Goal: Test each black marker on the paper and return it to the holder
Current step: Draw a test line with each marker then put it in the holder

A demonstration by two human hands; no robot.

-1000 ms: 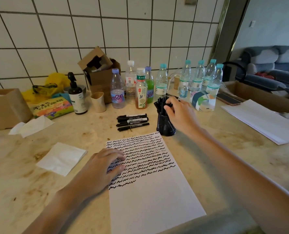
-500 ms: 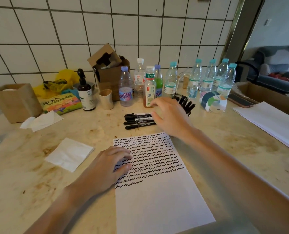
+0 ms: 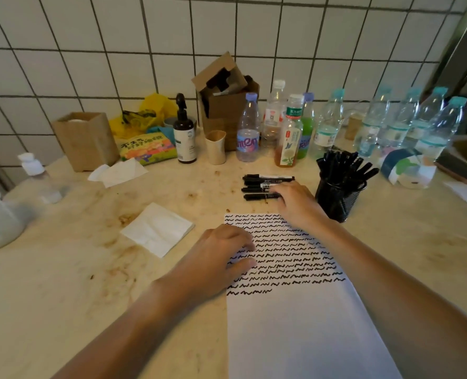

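Countertop [image 3: 63, 283]: right hand [image 3: 299, 203] between loose markers [image 3: 259, 186] and holder [image 3: 336, 198].

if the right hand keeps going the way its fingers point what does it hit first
The right hand points left along the row of loose markers; its fingertips already seem to touch them, though actual contact is hard to confirm.

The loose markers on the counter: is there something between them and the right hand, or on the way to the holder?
Nothing visible blocks either. The right hand already lies over the right ends of the loose markers, and the mesh holder stands just to their right, with only bare counter between.
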